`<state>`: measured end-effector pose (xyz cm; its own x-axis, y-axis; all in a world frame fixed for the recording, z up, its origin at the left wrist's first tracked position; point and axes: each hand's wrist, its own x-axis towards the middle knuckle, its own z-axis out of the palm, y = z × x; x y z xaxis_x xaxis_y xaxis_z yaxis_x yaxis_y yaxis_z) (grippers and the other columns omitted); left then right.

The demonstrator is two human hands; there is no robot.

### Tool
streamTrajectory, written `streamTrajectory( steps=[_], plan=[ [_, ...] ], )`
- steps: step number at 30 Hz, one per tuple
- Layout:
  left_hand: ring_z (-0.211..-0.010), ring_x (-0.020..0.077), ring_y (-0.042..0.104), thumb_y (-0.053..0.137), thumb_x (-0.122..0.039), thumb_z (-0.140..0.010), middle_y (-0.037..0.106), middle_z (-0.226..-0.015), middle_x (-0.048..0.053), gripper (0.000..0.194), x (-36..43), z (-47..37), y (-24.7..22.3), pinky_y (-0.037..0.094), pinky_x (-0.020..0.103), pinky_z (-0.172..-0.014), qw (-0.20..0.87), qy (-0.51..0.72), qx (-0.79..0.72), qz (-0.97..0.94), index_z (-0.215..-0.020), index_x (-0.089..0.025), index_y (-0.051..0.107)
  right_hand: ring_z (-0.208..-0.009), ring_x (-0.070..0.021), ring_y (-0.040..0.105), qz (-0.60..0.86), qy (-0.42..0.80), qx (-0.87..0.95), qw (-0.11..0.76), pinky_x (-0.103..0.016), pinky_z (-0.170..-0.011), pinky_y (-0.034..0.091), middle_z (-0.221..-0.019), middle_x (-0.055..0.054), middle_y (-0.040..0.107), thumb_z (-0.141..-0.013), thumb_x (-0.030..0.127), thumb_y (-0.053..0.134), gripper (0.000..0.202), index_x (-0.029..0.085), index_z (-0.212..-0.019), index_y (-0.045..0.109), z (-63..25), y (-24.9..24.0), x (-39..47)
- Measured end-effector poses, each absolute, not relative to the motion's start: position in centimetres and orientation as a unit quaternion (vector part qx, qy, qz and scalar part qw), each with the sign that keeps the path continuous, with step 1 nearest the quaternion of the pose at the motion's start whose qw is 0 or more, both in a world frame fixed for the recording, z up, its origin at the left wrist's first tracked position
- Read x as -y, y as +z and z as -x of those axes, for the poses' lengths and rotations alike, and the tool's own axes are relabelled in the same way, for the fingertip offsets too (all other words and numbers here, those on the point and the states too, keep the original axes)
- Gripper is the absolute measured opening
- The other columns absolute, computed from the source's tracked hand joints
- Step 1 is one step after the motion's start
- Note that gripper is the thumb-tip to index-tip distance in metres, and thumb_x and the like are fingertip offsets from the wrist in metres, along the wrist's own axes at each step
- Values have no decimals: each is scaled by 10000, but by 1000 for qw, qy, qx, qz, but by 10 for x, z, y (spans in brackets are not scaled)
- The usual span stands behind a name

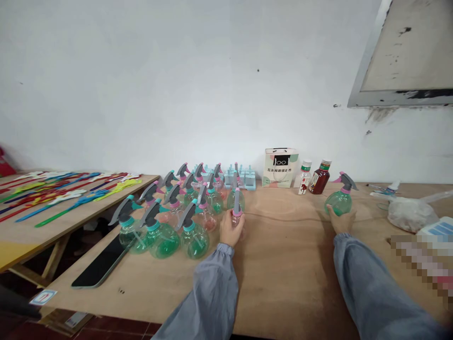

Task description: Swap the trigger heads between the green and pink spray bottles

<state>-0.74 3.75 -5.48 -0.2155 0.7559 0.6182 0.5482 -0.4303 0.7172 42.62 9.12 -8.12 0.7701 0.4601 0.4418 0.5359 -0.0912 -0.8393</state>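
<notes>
Spray bottles (170, 222) – cluster of green & pink ones, gray triggers, on plywood table (283, 264) left of ctr. Lone green spray bottle (339, 198) stands well apart, right side. L hand (231, 229) wrapped round pink spray bottle (236, 215) at cluster's right edge, fingers closed on body. R hand (341, 219) cupping lone green one at base, fingers touching; full grip – can't tell. Behind: small carton (281, 167), two drink bottles (313, 177). Black phone (101, 259) near table's left edge.

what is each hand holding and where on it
The left hand grips a pink spray bottle around its round body. The right hand rests against the lower body of a green spray bottle; a full grip cannot be told.
</notes>
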Motion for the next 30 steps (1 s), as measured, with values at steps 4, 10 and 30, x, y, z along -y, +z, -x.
streamTrajectory(
  steps=[4,10,30],
  plan=[
    [-971,248,664,594,-408,-830,710,-1006,67,260,-35,3,-55,495,399,-873,98,574,-540,-608,-1020,-232,571,-1501,-449,121,764,-17,344,546,-503,-1228,129,-1566,-393,138,-638,780,592,1336,-142,-1473,103,-405,-85,-71],
    [-960,251,661,667,-419,-776,688,-990,70,354,-22,-18,-59,500,420,-885,127,586,-516,-612,-1046,-219,554,-1511,-438,91,781,-24,384,491,-522,-1223,91,-1584,-378,110,-739,790,434,1233,-129,-1488,94,-383,-95,-30],
    [-1218,321,582,810,-400,-683,592,-1311,140,844,7,-58,-76,454,544,-1070,268,487,-322,-766,-1412,-223,424,-1299,-306,492,367,295,658,587,-502,-1130,346,-1434,-103,521,-753,564,719,728,289,-1385,485,-215,-25,15]
  ],
)
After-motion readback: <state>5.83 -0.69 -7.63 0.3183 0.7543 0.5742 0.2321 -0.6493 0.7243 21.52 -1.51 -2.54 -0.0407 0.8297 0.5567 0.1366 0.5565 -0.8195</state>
